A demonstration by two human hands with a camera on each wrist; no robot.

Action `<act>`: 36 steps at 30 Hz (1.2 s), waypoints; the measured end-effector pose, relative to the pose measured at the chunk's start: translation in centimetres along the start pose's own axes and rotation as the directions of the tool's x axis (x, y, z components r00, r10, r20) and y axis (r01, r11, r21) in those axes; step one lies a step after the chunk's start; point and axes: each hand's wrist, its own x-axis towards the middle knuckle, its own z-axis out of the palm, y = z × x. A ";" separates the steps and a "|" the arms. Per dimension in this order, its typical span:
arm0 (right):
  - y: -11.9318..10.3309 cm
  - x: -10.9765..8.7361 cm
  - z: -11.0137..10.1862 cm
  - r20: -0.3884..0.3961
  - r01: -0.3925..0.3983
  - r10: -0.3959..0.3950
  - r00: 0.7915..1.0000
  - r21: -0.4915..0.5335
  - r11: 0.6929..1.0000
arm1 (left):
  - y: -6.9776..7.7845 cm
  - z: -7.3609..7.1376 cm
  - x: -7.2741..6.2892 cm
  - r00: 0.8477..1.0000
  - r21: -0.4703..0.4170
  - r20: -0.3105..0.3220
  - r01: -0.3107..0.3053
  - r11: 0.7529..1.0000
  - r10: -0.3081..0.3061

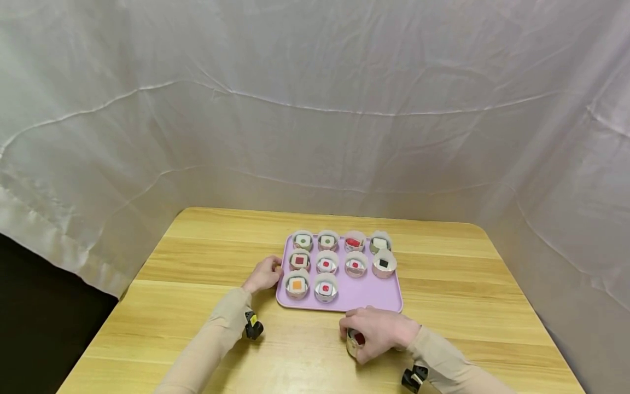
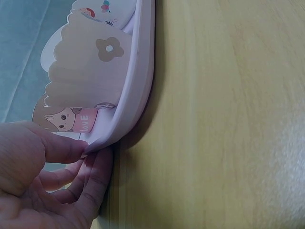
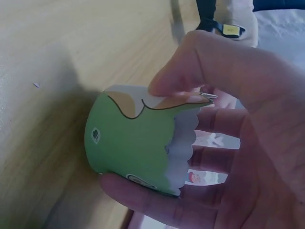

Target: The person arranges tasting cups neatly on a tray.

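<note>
A lilac tray (image 1: 364,295) lies on the wooden table, holding several scalloped paper cups with small cake-like pieces in them. My left hand (image 1: 264,274) is at its left edge; in the left wrist view, thumb and fingers (image 2: 97,176) pinch the rim, beside a cup with a brown flower (image 2: 86,67). My right hand (image 1: 376,331) grips another paper cup (image 1: 353,347) in front of the tray, with a dark red square partly visible inside. The right wrist view shows this cup's green side (image 3: 138,133) between thumb and fingers, near the tabletop.
Two cups, one with an orange-topped piece (image 1: 297,285) and one with a red-dotted piece (image 1: 325,289), stand at the tray's front left. Behind the wooden table (image 1: 458,306) hangs a pale curtain (image 1: 344,148), which also runs along both sides.
</note>
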 end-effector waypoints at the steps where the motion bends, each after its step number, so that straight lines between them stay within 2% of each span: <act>1: 0.0 -0.1 -0.1 -0.006 0.001 -0.001 1.000 0.007 1.000 | 0.0 0.0 0.0 1.000 0.000 0.001 -0.002 1.000 0.002; 9: 0.4 -0.5 -1.1 -0.096 0.012 -0.012 0.995 0.003 1.000 | 0.0 0.0 0.0 1.000 0.009 -0.006 -0.005 1.000 0.005; 17: 0.9 -0.8 -1.8 -0.168 0.021 -0.015 0.986 0.030 0.999 | -0.2 0.0 0.2 1.000 0.012 -0.007 0.018 1.000 -0.018; 23: 1.3 -0.8 -2.3 -0.214 0.023 -0.017 0.977 0.025 0.999 | -0.2 0.0 0.2 1.000 0.015 -0.005 0.005 1.000 -0.005; 30: 1.5 -0.8 -2.7 -0.299 0.024 -0.033 0.954 -0.033 0.999 | 0.0 0.1 0.0 1.000 0.018 -0.015 -0.007 1.000 0.008; 36: 1.4 -0.5 -3.0 -0.349 -0.010 -0.004 0.937 -0.038 0.999 | -0.1 0.1 0.1 1.000 0.017 -0.017 -0.013 1.000 0.013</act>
